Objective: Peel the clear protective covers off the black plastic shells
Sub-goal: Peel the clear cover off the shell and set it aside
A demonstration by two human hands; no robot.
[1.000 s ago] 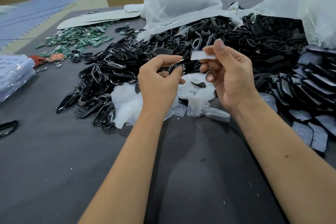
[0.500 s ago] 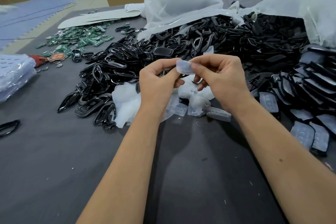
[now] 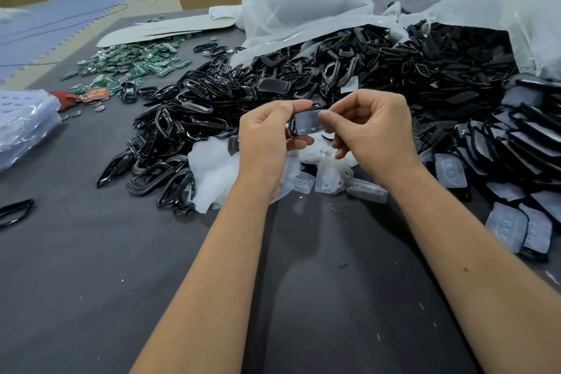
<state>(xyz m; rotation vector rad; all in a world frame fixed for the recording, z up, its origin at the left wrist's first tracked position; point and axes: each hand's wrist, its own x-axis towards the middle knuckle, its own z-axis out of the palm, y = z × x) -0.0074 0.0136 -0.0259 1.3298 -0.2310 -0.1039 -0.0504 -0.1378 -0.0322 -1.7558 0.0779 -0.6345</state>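
Black glossy shell [image 3: 299, 125] with clear cover [image 3: 309, 123] pinched between left hand [image 3: 267, 137], right hand [image 3: 373, 134] fingers.

Head-worn camera looks forward and down, close over the table [image 3: 91, 267].

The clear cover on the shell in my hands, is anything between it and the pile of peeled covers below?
Nothing visible: the cover, pinched by both hands, hangs above the pile with open air between.
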